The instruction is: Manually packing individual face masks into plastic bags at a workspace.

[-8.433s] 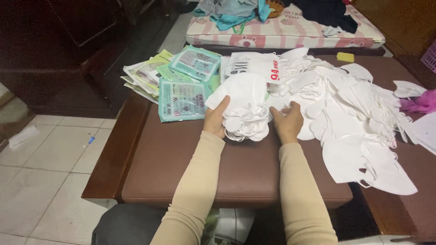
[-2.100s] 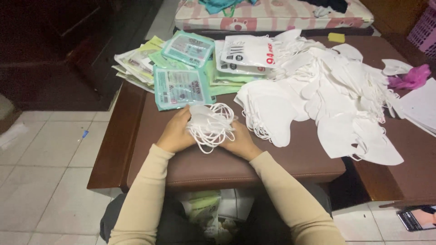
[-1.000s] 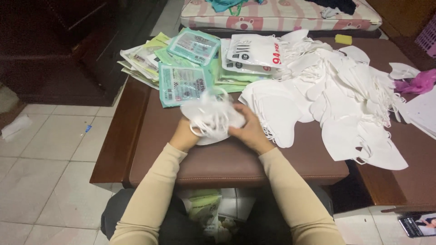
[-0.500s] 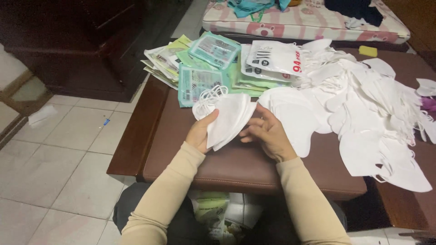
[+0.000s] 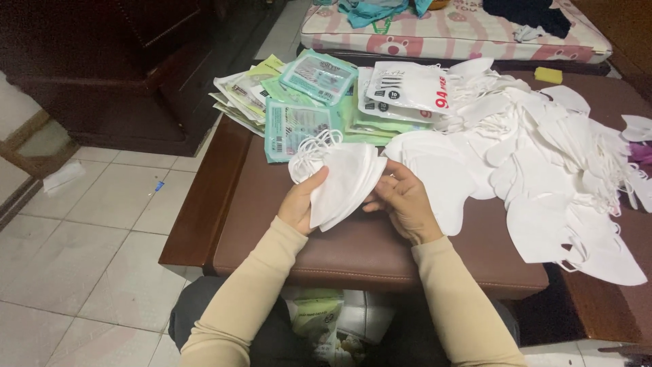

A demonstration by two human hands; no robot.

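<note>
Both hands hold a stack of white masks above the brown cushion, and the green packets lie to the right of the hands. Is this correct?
Not quite. In the head view the green packets lie up and to the left, beyond the left hand. The rest holds: it and the right hand hold the stack of white masks above the brown cushion.

A home: patterned mattress (image 5: 468, 30), dark wooden cabinet (image 5: 115, 68), tiled floor (image 5: 75, 272), low brown table (image 5: 272, 224).

Left hand (image 5: 299, 207): palm and most fingers hidden behind the mask stack (image 5: 343, 180); number of masks in it cannot be told. Packets (image 5: 299, 102): lower ones largely covered by upper ones. Counter (image 5: 272, 224): right end cut off by the frame. Mattress (image 5: 462, 30): cut by the top edge. Bag (image 5: 316, 323) under the counter: partly hidden.
</note>
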